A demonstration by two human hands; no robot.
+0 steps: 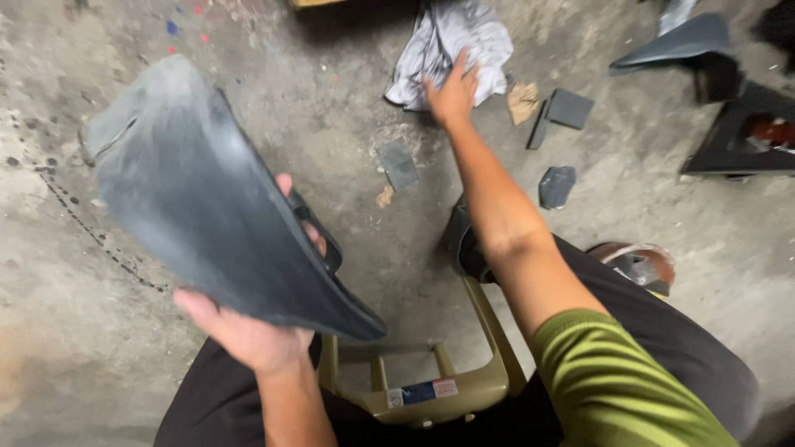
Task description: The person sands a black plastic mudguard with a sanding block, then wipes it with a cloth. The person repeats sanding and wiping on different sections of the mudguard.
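Dark grey plastic panel (207, 199), curved and dusty, being held up in the left hand (248, 331) above the lap, tilting down toward the right; thumb lying along its lower edge, fingers (310, 236) wrapping round the far side and partly showing past the rim, so gripping it firmly. Reaching far forward over the concrete floor (290, 108) with the right hand (454, 93), fingers spread wide and just touching the near edge of a crumpled white-grey cloth (451, 45), not closing on it. Lying scattered near that cloth: a small brown scrap (522, 101), a square dark sanding piece (570, 108), a grey flat piece (398, 163) and a dark lump (556, 186). Sitting on a tan plastic stool (431, 389), dark trousers on both sides, green sleeve (613, 381) covering the right upper arm. Resting at the far right of the floor: more dark panels (679, 41).
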